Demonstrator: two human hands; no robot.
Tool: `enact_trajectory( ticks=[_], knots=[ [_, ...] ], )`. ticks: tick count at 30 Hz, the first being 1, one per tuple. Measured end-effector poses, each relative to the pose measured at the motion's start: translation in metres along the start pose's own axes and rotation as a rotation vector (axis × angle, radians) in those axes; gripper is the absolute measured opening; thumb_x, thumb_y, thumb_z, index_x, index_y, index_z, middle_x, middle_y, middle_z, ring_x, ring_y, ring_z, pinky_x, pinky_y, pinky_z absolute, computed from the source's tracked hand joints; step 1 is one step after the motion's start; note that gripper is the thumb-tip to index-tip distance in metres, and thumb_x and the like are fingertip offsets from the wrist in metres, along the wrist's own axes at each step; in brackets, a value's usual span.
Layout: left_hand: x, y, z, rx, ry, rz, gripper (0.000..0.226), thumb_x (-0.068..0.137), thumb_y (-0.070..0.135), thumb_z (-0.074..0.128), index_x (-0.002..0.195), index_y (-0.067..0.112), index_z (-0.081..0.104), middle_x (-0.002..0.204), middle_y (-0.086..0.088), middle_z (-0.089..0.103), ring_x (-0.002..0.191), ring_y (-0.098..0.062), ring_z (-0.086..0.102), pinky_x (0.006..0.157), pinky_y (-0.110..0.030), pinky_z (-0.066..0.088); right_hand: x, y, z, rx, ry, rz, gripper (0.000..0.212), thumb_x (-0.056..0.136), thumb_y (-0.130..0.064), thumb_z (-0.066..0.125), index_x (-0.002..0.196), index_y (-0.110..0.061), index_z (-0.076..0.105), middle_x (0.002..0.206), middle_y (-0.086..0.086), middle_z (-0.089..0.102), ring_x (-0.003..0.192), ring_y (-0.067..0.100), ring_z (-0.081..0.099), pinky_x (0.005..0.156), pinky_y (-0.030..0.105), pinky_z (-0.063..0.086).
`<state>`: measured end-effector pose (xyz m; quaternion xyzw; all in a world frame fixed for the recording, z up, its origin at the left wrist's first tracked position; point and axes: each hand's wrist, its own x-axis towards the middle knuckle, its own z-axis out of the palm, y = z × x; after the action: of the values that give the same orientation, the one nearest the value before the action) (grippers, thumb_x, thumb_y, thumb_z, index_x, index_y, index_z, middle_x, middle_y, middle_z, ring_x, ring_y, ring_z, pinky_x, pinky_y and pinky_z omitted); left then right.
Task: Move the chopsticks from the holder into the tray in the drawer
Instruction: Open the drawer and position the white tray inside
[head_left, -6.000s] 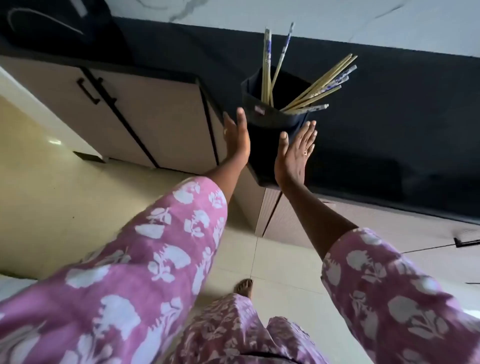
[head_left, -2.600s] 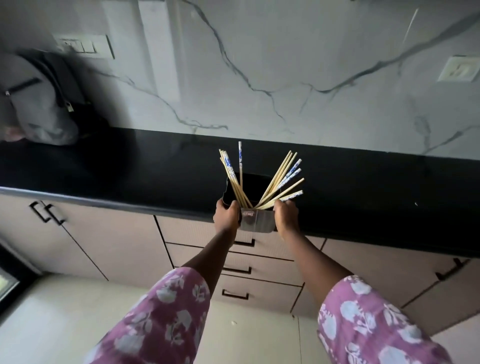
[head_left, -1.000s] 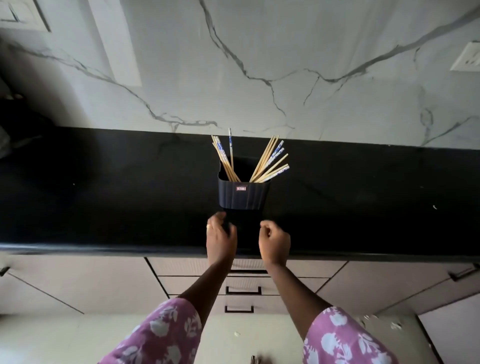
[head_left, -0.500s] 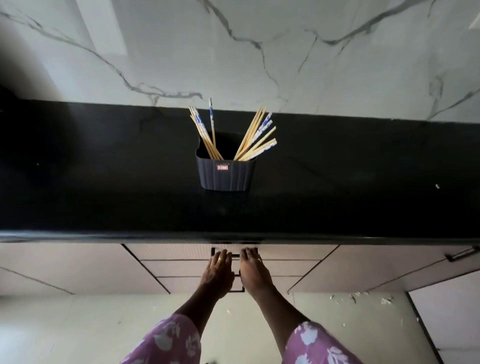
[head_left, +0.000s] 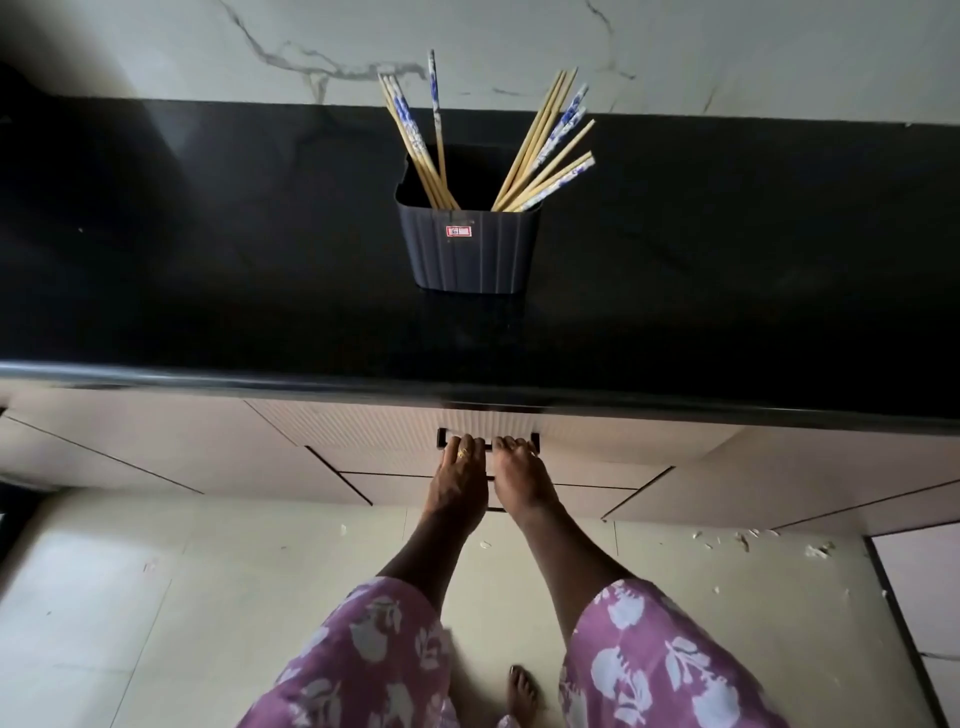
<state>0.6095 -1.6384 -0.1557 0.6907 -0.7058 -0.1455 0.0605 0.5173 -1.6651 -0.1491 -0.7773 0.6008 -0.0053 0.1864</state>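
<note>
A dark ribbed holder (head_left: 470, 249) stands on the black counter (head_left: 208, 291). Several wooden chopsticks (head_left: 545, 150) with blue-and-white tops lean out of it in two bunches, left and right. Below the counter edge is the top drawer (head_left: 363, 434), shut, with a black bar handle (head_left: 441, 435). My left hand (head_left: 460, 480) and my right hand (head_left: 519, 478) lie side by side with their fingers curled over that handle. The tray is hidden inside the drawer.
A marble-patterned wall (head_left: 727, 52) rises behind the counter. More drawer fronts (head_left: 587, 501) and cabinet doors (head_left: 130, 447) sit below and to both sides. Pale floor tiles (head_left: 156, 597) carry some scraps (head_left: 737, 538) at the right. My bare foot (head_left: 522, 691) shows at the bottom.
My hands left the holder on the counter, dropped below the counter edge and took the top drawer's handle. The view has come closer to the counter.
</note>
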Motion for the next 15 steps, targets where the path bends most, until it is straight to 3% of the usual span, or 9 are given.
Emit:
enact_trajectory(
  ticks=[4,11,15],
  knots=[
    [-0.020,0.001,0.007,0.021,-0.031,-0.013,0.051,0.095,0.002,0.030,0.145,0.005,0.020,0.149,-0.008,0.026,0.142,-0.024,0.018,0.117,-0.026,0.009,-0.021,-0.002,0.009,0.043,0.036,0.005,0.042,0.095,-0.003,0.036,0.137,-0.004,0.037,0.139,0.013,0.047,0.132,0.024,0.038,0.113,0.030,0.025],
    [-0.036,0.004,-0.001,-0.018,0.011,0.012,0.045,0.089,0.001,0.035,0.134,0.008,0.037,0.135,-0.007,0.042,0.130,-0.023,0.033,0.112,-0.025,0.018,-0.036,-0.005,0.006,0.095,0.035,0.010,0.039,0.096,-0.001,0.033,0.135,-0.003,0.040,0.137,0.013,0.050,0.129,0.025,0.041,0.107,0.031,0.032],
    [-0.064,0.004,0.007,0.009,-0.013,0.000,0.043,0.090,0.006,0.040,0.133,0.010,0.039,0.134,-0.005,0.042,0.130,-0.023,0.032,0.112,-0.026,0.018,-0.067,-0.009,0.018,0.076,0.047,-0.017,0.042,0.094,0.001,0.032,0.135,-0.002,0.040,0.136,0.012,0.048,0.129,0.022,0.040,0.110,0.032,0.028]
  ],
)
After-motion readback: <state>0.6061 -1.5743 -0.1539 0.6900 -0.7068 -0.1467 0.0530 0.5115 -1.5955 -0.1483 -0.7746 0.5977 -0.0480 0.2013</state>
